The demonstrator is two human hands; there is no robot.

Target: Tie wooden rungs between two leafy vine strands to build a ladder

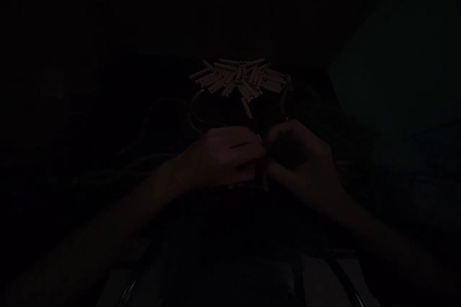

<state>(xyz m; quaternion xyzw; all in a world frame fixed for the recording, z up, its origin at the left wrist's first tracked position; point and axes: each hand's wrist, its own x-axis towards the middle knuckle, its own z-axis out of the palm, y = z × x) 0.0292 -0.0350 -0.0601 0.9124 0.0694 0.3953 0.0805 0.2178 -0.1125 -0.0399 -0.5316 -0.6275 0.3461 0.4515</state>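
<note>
"Where is the slim pale stick [265, 183] sitting as you're working?"

"It's showing on the near side of the heap of rods [239, 77], just below where your left hand [230, 156] and right hand [306, 163] are almost meeting. Your fingers are bending inward, but it's too dark to tell whether either hand is gripping it."

"Why are you holding both hands so close?"

"Probably you're steadying something slender between your fingertips. One loose rod [247, 108] is lying at the heap's near edge, perhaps within easy reach."

"And the materials?"

"The rods are looking short, straight and matte, dark spots marking several ends; maybe they're hollow. Left of the heap's near side, a thin cord [192, 108] is curving."
</note>
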